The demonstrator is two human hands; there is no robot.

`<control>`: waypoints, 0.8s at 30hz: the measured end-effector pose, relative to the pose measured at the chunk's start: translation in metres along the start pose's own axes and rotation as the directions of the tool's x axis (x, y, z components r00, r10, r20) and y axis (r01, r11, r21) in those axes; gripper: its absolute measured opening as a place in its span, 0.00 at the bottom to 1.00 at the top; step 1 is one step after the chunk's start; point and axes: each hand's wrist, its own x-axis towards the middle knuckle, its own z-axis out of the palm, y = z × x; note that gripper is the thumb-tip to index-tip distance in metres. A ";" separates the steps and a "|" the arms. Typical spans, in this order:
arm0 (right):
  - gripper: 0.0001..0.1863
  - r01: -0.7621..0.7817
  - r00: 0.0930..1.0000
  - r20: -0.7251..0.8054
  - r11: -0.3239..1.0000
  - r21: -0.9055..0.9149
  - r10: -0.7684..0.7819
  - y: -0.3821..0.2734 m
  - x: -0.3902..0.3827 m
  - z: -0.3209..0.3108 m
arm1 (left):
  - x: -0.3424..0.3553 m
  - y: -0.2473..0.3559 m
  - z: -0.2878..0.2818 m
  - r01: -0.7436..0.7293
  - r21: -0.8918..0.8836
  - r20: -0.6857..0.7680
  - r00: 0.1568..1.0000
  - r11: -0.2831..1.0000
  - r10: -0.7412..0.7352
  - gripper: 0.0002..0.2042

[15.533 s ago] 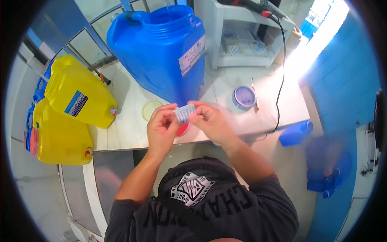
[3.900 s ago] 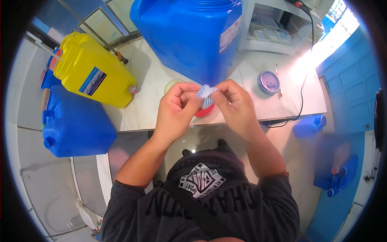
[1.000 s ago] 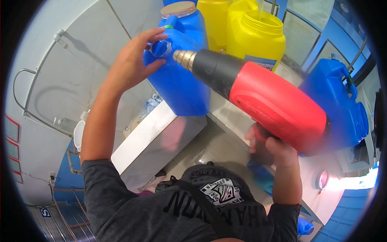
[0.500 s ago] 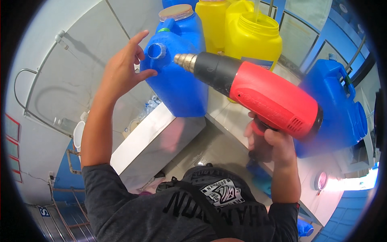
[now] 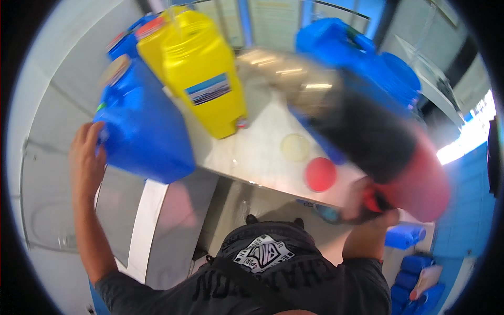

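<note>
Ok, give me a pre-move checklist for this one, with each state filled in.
1. Right hand has its grip on the heat gun: ok.
2. Metal nozzle apart from the left hand: ok.
3. Left hand touching the leftmost large blue jerrycan: cannot tell; blurred where they meet.
4. Heat gun switched off: cannot tell.
5. Red disc flat on the white counter: ok.

1. Bright overall; white glare blows out at right, above blue wall (image 5: 464,184).
2. Blur smears gun (image 5: 373,136) and right hand (image 5: 386,218); highlights streak nozzle (image 5: 307,89).
3. Counter (image 5: 254,163) carries soft shadow beside yellow jug (image 5: 212,113).
4. Fisheye bows edges; corners black; shirt print (image 5: 265,253) reads sharper.
</note>
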 end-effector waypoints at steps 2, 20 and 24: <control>0.32 0.226 0.971 -0.047 0.964 -0.142 -0.235 -0.032 -0.049 -0.039 | 0.000 0.007 -0.002 0.313 0.019 0.117 0.943 0.950 -0.313 0.20; 0.26 -0.609 0.791 -0.550 -0.253 -0.752 -0.268 -0.248 0.026 -0.373 | 0.016 0.019 -0.007 0.682 0.314 0.379 0.547 0.660 -0.746 0.22; 0.29 -0.529 0.836 -0.393 -0.375 -0.762 -0.383 -0.240 0.039 -0.403 | 0.013 0.020 -0.013 0.379 0.138 0.244 0.882 0.915 -0.403 0.22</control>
